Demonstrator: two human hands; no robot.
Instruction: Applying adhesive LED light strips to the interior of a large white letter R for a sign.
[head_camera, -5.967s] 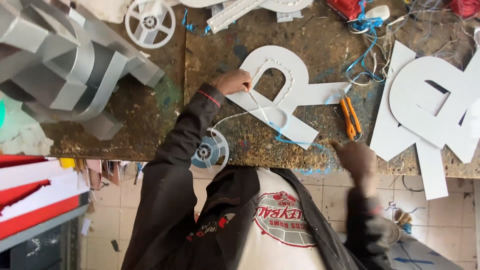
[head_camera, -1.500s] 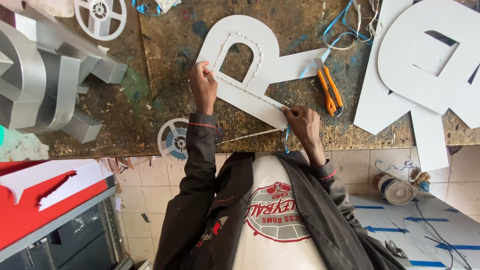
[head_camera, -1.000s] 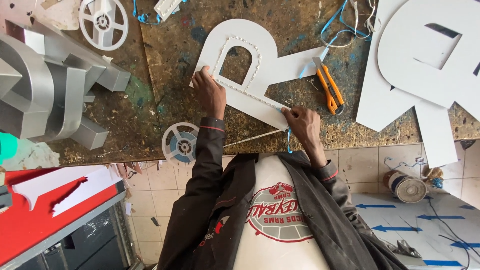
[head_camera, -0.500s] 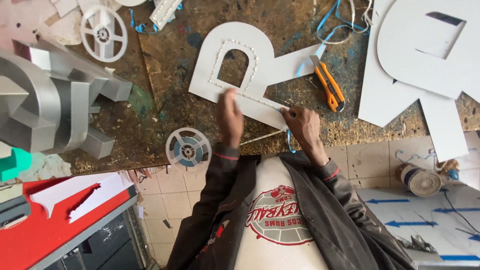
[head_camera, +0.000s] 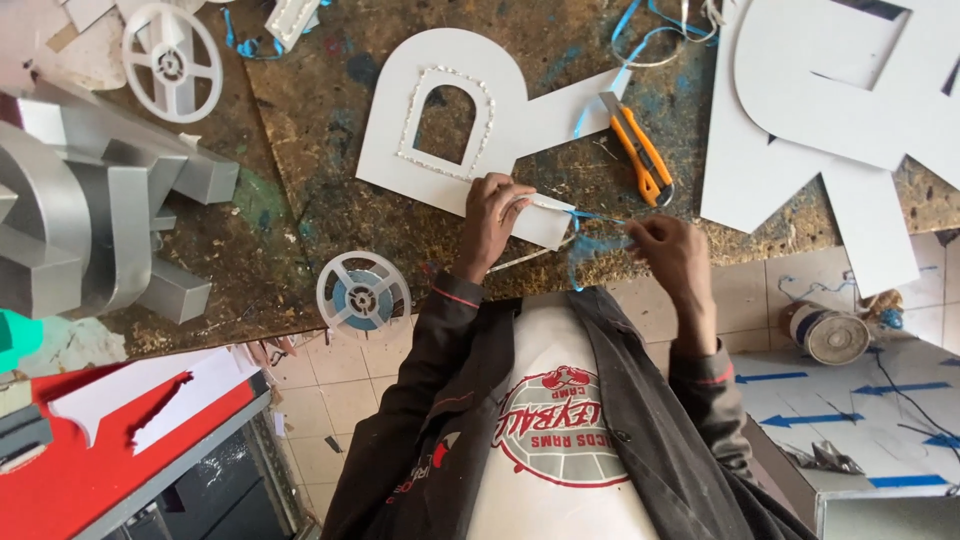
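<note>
The surface (head_camera: 330, 215) is a worn brown board, stained with blue and green paint. A white cut-out letter (head_camera: 440, 75) lies flat near its middle. Right of it lies an orange utility knife (head_camera: 640, 150), and further right larger white cut-out shapes (head_camera: 850, 110). Silver metal letters (head_camera: 90, 215) rest at the left, with a white reel (head_camera: 172, 62) far left and another reel (head_camera: 362, 293) at the near edge.

The person wore a dark grey open jacket with thin red cuff trim over a white shirt bearing a round red printed emblem. Left hand (head_camera: 492, 212) and right hand (head_camera: 668, 247) were bare.
</note>
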